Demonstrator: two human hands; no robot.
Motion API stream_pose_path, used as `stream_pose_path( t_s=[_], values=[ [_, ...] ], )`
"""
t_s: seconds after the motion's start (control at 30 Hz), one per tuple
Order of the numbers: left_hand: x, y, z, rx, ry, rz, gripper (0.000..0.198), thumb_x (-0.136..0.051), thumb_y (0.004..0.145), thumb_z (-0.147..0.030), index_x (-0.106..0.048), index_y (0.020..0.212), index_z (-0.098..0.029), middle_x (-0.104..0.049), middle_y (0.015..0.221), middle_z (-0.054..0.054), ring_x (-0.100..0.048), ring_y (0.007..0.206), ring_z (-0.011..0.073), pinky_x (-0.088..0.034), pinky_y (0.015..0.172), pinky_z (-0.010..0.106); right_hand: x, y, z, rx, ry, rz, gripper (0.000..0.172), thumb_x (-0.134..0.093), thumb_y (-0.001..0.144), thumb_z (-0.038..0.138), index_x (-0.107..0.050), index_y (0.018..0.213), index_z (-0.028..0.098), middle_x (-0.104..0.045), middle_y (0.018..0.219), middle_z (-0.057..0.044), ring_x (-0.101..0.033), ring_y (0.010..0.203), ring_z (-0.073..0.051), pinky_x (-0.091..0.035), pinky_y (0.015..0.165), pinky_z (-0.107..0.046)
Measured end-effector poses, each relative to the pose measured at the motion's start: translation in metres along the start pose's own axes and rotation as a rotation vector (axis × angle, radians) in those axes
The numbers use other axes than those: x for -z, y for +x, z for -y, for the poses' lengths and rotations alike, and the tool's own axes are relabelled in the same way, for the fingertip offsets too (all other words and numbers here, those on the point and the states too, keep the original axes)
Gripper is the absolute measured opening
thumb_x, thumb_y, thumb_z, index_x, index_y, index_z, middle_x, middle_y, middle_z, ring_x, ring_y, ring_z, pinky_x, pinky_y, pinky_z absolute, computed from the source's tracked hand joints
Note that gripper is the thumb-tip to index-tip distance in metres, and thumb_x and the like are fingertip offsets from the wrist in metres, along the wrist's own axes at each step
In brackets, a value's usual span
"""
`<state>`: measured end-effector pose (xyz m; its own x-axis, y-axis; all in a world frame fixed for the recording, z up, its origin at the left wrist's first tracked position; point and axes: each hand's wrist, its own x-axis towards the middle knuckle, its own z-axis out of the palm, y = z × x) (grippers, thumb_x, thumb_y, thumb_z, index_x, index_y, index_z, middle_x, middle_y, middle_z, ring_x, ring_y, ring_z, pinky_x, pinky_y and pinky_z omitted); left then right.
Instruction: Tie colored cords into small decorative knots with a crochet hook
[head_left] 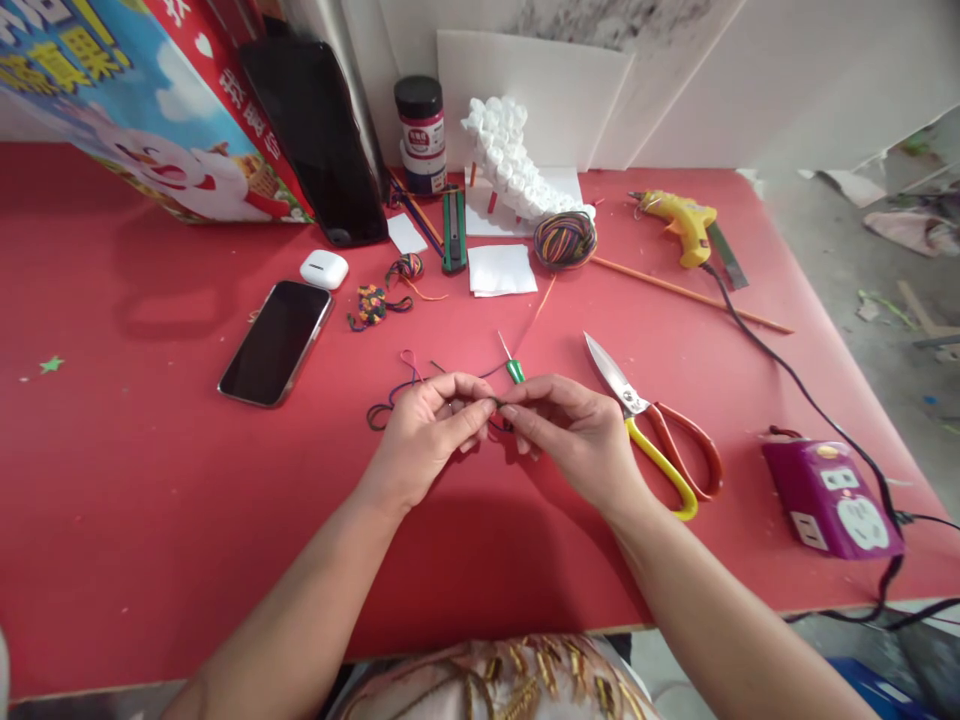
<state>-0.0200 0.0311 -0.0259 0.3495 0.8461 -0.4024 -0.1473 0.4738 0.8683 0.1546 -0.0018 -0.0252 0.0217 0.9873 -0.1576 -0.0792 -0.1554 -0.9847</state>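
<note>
My left hand (442, 425) and my right hand (566, 425) meet over the middle of the red table, each pinching a dark piece of yarn (496, 403) between thumb and forefinger. Loose loops of the yarn trail out past my left hand. A thin strand runs back to a multicoloured ball of yarn (564, 240). Just beyond my fingertips lies a green-handled tool with a thin metal shaft (514, 368); part of its handle is hidden. To the right of my right hand are scissors (637, 405) with one red and one yellow handle.
On the left lie a phone (276, 343), an earbud case (324, 268) and a small knitted piece (373, 305). Behind are a green cutter (454, 230) and a white model (510, 165). A yellow glue gun (682, 222) trails its cord past a purple power socket (829, 497) at right.
</note>
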Motion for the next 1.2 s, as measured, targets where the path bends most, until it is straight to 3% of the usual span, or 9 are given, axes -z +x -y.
stream_pose_path(
  t_s=[0.2, 0.5, 0.77, 1.2],
  values=[
    [-0.0013, -0.0003, 0.0025, 0.021, -0.054, 0.003, 0.029, -0.087, 0.075, -0.037, -0.067, 0.085, -0.018, -0.060, 0.062, -0.003, -0.050, 0.053, 0.0097, -0.041, 0.052, 0.024, -0.0036, -0.0026, 0.0002, 0.114, -0.071, -0.012, 0.000, -0.075, 0.089, 0.020, -0.075, 0.089, 0.020, -0.071, 0.070, 0.002, -0.064, 0.053, -0.010, -0.056, 0.051, -0.024],
    [0.0005, 0.0008, 0.0033, 0.046, -0.168, 0.038, 0.022, -0.085, 0.075, -0.033, -0.071, 0.082, -0.019, -0.062, 0.072, -0.001, -0.049, 0.058, 0.0088, -0.038, 0.055, 0.023, -0.0051, -0.0046, -0.0014, 0.099, -0.125, -0.008, 0.007, -0.074, 0.089, 0.027, -0.072, 0.089, 0.020, -0.069, 0.069, 0.002, -0.062, 0.053, -0.011, -0.054, 0.052, -0.026],
    [-0.0013, 0.0002, 0.0040, 0.006, -0.070, 0.002, 0.024, -0.086, 0.075, -0.033, -0.069, 0.084, -0.018, -0.059, 0.065, -0.003, -0.048, 0.055, 0.0082, -0.039, 0.055, 0.024, -0.0047, -0.0042, -0.0011, 0.142, -0.164, -0.044, 0.007, -0.073, 0.090, 0.028, -0.072, 0.088, 0.021, -0.069, 0.072, 0.001, -0.061, 0.054, -0.011, -0.055, 0.052, -0.026],
    [-0.0052, -0.0013, -0.0005, -0.033, 0.003, -0.030, 0.024, -0.087, 0.073, -0.032, -0.072, 0.084, -0.017, -0.063, 0.073, -0.001, -0.052, 0.061, 0.0091, -0.042, 0.058, 0.025, -0.0025, -0.0044, -0.0048, 0.252, -0.309, -0.077, 0.007, -0.068, 0.092, 0.021, -0.075, 0.090, 0.021, -0.073, 0.080, -0.002, -0.065, 0.065, -0.014, -0.052, 0.059, -0.029]
  ],
)
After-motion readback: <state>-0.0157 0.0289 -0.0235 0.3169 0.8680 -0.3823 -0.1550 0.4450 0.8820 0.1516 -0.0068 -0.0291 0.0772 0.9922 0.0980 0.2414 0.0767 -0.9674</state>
